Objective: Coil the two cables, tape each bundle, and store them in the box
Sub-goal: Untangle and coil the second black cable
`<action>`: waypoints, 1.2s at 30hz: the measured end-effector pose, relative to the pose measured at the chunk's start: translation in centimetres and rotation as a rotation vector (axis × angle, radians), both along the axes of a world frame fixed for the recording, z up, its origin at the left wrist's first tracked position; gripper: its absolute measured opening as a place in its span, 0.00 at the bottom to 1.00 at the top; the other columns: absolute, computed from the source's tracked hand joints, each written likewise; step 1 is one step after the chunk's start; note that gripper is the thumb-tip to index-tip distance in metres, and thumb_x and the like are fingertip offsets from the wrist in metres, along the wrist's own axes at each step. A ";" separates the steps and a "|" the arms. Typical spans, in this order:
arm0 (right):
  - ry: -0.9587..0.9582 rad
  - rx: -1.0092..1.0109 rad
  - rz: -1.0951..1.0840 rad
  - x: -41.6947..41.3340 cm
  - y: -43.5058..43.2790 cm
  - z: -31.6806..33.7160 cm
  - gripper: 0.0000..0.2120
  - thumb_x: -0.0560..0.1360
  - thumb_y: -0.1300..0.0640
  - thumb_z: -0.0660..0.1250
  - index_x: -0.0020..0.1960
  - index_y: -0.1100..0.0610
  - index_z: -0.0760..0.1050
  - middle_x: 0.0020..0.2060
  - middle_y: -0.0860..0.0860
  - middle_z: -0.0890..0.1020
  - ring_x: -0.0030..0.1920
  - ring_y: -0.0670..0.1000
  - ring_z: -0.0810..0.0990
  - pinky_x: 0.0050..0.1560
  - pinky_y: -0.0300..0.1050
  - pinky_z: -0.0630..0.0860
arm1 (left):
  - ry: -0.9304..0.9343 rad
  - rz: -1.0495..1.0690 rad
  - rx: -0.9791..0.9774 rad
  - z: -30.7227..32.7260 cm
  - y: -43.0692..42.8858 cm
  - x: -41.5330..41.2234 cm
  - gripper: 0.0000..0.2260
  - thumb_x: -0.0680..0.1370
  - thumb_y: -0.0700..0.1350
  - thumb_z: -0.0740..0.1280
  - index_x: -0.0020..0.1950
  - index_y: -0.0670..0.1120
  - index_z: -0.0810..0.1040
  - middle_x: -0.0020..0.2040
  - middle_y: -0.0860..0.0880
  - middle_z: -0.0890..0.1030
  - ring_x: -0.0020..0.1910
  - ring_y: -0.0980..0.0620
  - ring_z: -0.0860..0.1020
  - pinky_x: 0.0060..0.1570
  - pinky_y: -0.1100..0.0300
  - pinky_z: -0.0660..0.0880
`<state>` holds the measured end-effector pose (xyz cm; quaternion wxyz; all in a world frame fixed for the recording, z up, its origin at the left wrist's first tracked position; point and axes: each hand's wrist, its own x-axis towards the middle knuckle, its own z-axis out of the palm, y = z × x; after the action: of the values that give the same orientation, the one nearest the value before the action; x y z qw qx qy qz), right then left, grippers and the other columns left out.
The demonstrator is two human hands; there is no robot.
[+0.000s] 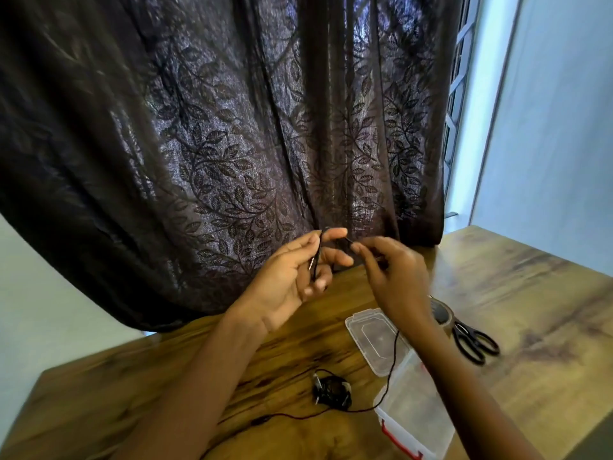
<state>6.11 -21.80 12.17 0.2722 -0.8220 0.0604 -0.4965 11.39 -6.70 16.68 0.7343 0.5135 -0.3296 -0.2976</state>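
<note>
Behind the counter hung a dark brown sheer curtain with a leaf pattern (232,144), filling most of the view. The brown wood-grain counter (530,293) carried everything else.

A clear rectangular plastic box with red latches (414,413) stood open at front right, partly hidden by the right forearm. Its clear lid (374,340) lay flat just beyond it.

Both hands were raised above the counter, close together but not touching. The left hand (292,283), palm toward the camera and fingers curled, held a thin black cable (316,257). The cable was looped over the uppermost finger, and its metal plug end hung down across the palm. The right hand (394,277) pinched the same cable just right of that loop. Below, the cable dropped across the lid and box edge onto the counter, then trailed left.

A brown tape roll (442,313) lay right of the lid, mostly behind the right wrist, with black-handled scissors (474,340) just beside it.

A coiled black cable bundle (331,391) lay on the counter left of the box, outside it. Could not tell whether it was taped.
</note>
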 end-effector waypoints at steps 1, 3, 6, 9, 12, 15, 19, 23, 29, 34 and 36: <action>0.036 -0.008 0.010 0.2 0.5 -0.7 0.07 0.75 0.55 0.66 0.49 0.54 0.81 0.41 0.51 0.83 0.40 0.52 0.81 0.37 0.51 0.78 | 0.018 0.021 -0.023 0.1 -0.1 0.2 0.14 0.81 0.42 0.50 0.58 0.44 0.74 0.35 0.48 0.83 0.23 0.58 0.73 0.20 0.70 0.64; 0.113 -0.002 0.049 0.5 1.3 -1.9 0.09 0.76 0.58 0.65 0.55 0.54 0.80 0.44 0.52 0.82 0.42 0.54 0.80 0.39 0.53 0.78 | 0.060 0.054 -0.086 0.2 -0.2 0.5 0.14 0.82 0.41 0.50 0.61 0.44 0.72 0.40 0.47 0.84 0.29 0.55 0.79 0.27 0.68 0.73; 0.198 0.016 0.130 0.4 2.5 -3.0 0.13 0.78 0.57 0.62 0.62 0.53 0.76 0.46 0.52 0.82 0.44 0.53 0.80 0.42 0.53 0.77 | 0.090 0.119 -0.155 0.4 -0.5 1.3 0.15 0.82 0.40 0.49 0.66 0.43 0.68 0.46 0.45 0.84 0.40 0.50 0.83 0.44 0.59 0.80; 0.286 -0.010 0.224 0.1 3.2 -3.1 0.17 0.79 0.56 0.59 0.68 0.51 0.70 0.50 0.50 0.81 0.45 0.49 0.79 0.44 0.48 0.77 | 0.078 0.202 -0.165 0.7 -0.7 2.2 0.17 0.82 0.39 0.48 0.69 0.45 0.64 0.53 0.44 0.81 0.50 0.46 0.81 0.60 0.52 0.73; 0.456 -0.097 0.295 -0.6 3.5 -2.8 0.20 0.80 0.54 0.56 0.71 0.47 0.63 0.53 0.48 0.79 0.45 0.46 0.77 0.46 0.44 0.77 | 0.069 0.256 -0.175 1.1 -0.7 3.0 0.19 0.82 0.38 0.48 0.72 0.47 0.60 0.58 0.43 0.79 0.57 0.44 0.78 0.68 0.48 0.66; 0.496 -0.230 0.277 -1.0 3.5 -2.3 0.19 0.80 0.53 0.55 0.71 0.46 0.63 0.53 0.46 0.79 0.48 0.47 0.78 0.47 0.43 0.76 | -0.002 0.304 -0.126 1.1 -0.8 3.5 0.20 0.82 0.38 0.48 0.74 0.50 0.57 0.60 0.44 0.77 0.60 0.45 0.76 0.69 0.50 0.65; 0.192 -0.354 0.109 -1.1 2.8 0.3 0.10 0.75 0.51 0.61 0.50 0.50 0.79 0.40 0.46 0.81 0.35 0.48 0.81 0.31 0.45 0.78 | -0.171 0.336 0.055 0.2 -0.7 3.7 0.20 0.82 0.40 0.49 0.75 0.51 0.56 0.58 0.46 0.78 0.58 0.48 0.77 0.66 0.53 0.68; 0.100 -0.387 0.113 -1.2 1.6 4.2 0.05 0.68 0.49 0.70 0.40 0.50 0.80 0.35 0.45 0.81 0.31 0.47 0.79 0.26 0.44 0.76 | -0.243 0.199 0.190 -0.5 0.3 3.0 0.17 0.82 0.40 0.50 0.68 0.52 0.65 0.47 0.48 0.82 0.41 0.54 0.82 0.46 0.60 0.79; 0.031 -0.374 0.233 0.3 0.1 7.5 0.10 0.64 0.46 0.72 0.36 0.53 0.82 0.33 0.46 0.80 0.32 0.46 0.77 0.29 0.43 0.73 | -0.189 -0.032 0.225 -0.5 1.3 2.2 0.14 0.81 0.38 0.50 0.52 0.41 0.75 0.29 0.45 0.78 0.18 0.55 0.69 0.15 0.68 0.55; -0.016 -0.209 0.309 2.1 -0.8 7.2 0.16 0.64 0.41 0.71 0.38 0.55 0.83 0.33 0.48 0.81 0.33 0.41 0.75 0.35 0.36 0.72 | -0.088 -0.101 0.067 0.1 1.4 2.1 0.12 0.76 0.42 0.55 0.47 0.39 0.76 0.26 0.45 0.75 0.16 0.58 0.63 0.18 0.65 0.50; -0.022 -0.119 0.267 2.7 -0.8 6.0 0.15 0.67 0.42 0.69 0.38 0.55 0.83 0.32 0.50 0.81 0.33 0.44 0.76 0.34 0.40 0.73 | -0.054 -0.094 0.027 0.6 1.6 2.0 0.13 0.73 0.44 0.55 0.48 0.40 0.76 0.26 0.46 0.75 0.16 0.58 0.62 0.18 0.66 0.50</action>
<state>8.82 -22.56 18.18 0.2874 -0.8319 -0.0817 -0.4677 13.43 -5.09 17.23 0.7034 0.5151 -0.3691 -0.3220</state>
